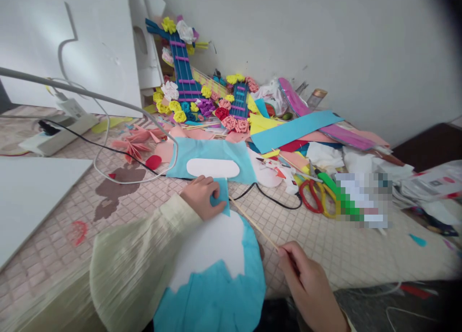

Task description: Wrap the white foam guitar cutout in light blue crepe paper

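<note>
My left hand [202,197] pinches a small piece of blue paper [224,192] over the top of a rounded white board [216,243]. Blue crepe-like paper [212,298] wraps the board's lower part and right edge. Between the fingers of my right hand [306,279] is a thin wooden stick [254,224], its far end reaching the right side of the small blue piece. Just beyond my left hand lies a blue sheet [212,149] with a white oval cutout [212,168] on it.
Paper-flower guitars [187,77] lean at the back wall. Red-handled scissors [311,196], yellow-handled scissors [329,202] and a green tool [334,190] lie to the right. A white cable [137,182] loops at left near a power strip [59,134]; a white board [39,192] is at far left.
</note>
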`<state>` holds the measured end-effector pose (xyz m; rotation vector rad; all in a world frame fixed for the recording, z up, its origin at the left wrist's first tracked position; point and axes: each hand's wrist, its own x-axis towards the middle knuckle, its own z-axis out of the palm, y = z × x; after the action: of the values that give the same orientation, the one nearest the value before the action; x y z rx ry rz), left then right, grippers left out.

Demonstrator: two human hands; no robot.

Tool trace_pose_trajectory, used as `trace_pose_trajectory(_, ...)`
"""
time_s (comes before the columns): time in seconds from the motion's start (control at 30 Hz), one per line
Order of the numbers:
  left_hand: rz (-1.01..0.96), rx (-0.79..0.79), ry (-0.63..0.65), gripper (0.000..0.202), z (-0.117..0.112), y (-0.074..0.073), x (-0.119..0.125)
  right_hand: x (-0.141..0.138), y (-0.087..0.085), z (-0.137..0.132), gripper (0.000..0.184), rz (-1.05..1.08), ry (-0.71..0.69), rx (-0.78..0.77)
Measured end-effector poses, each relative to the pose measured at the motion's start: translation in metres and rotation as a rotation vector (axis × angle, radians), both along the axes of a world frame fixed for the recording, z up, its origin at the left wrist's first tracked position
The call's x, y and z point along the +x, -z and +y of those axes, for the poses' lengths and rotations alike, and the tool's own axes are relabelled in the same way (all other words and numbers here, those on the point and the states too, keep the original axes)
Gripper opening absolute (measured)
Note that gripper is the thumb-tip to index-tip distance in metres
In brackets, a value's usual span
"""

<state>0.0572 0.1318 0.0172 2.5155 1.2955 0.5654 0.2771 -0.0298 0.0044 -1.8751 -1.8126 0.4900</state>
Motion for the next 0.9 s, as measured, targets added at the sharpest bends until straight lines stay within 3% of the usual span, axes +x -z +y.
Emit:
trace_pose_trajectory(0.53, 0.034, -0.006, -0.034, 0.018, -0.002, -0.002, 0.003, -0.006, -0.009, 0.003, 0.025, 0.013, 0.033, 0.051)
trace_pose_trajectory(0.77, 0.007, 0.049, -0.054, 0.019, -0.002, 0.003, 0.003, 0.022, -0.017, 0.016, 0.019, 0.004, 0.145, 0.112)
trace_pose_trajectory(0.9, 0.022, 0.031, -0.038, 0.018, -0.002, 0.002, 0.003, 0.034, -0.029, 0.039, 0.019, 0.219, 0.095, 0.193)
